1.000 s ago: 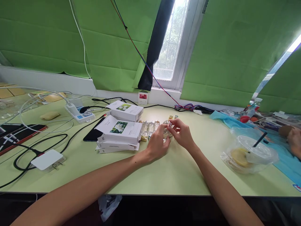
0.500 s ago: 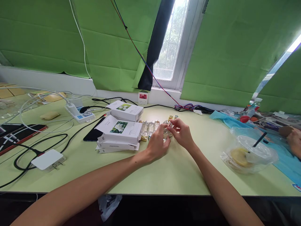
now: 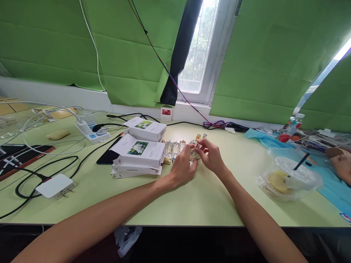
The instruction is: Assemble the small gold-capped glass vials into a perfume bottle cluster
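Observation:
Both hands meet near the table's middle at a small clear glass bottle [image 3: 194,156]. My left hand [image 3: 184,166] is curled round its left side, fingers largely hiding it. My right hand [image 3: 210,155] pinches a shiny cap at the bottle's top. Just behind the fingers stand a gold cap [image 3: 197,136] and a silver one [image 3: 204,136]. Several clear glass bottles [image 3: 175,149] lie in a row left of my left hand. Beside them is a stack of white boxes [image 3: 137,155] with flower pictures, the top one with its flap raised.
A power strip [image 3: 94,134], cables and a white charger [image 3: 55,185] lie on the left. At right are a bagged plastic cup [image 3: 290,179], blue plastic sheeting [image 3: 326,197] and another person's hand [image 3: 341,164]. A small card [image 3: 166,114] leans against the back wall.
My hands stay at the bottle, with only slight finger shifts. At the far right, the other person's hand has moved a little.

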The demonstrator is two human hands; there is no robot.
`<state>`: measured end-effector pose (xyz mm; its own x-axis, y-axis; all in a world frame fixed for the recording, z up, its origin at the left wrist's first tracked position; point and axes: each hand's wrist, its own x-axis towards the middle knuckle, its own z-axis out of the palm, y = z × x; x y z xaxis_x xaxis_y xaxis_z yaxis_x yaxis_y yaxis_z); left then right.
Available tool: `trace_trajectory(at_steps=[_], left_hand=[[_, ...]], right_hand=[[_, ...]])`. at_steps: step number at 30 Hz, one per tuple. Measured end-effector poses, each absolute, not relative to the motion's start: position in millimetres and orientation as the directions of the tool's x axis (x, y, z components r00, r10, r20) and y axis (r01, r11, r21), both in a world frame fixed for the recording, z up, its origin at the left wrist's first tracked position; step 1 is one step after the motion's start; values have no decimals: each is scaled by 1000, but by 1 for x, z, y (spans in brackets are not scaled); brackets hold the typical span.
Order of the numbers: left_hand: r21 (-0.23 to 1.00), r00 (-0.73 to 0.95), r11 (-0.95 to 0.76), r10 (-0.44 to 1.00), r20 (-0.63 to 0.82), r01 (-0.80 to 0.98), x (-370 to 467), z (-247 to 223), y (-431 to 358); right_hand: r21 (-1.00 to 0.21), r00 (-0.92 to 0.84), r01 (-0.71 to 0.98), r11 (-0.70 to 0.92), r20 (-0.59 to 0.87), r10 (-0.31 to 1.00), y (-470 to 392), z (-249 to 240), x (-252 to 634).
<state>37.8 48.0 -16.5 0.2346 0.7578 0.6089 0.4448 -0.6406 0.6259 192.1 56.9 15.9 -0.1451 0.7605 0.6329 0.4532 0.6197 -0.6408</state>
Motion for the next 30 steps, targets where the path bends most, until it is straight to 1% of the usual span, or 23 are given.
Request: trace_trajectory(at_steps=[4,6,15,20,24,30], left_hand=[[626,238,-649,752,615,433,38,-16,48],[627,236,-649,752,616,432,38,-15,48],[627,228,-649,751,620,432,38,-16,48],[621,238,-646,753,614,443,38,-15,48],[615,244,-652,748,617,443,37,-14,48],[618,238,-640,757,609,456,38,-15,48]], right_hand=[[-599,-168,471,647,659,733,58,14,192],[-597,-170,474,647,659,733,59,13,192],[-672,-132,439,596,608,783,58,16,191],[-686,-116,430,587,602,790,57,17,191],[-672,-120,433,600,617,778,58,16,191],[-620,-149,479,622,640,754,59,14,191]])
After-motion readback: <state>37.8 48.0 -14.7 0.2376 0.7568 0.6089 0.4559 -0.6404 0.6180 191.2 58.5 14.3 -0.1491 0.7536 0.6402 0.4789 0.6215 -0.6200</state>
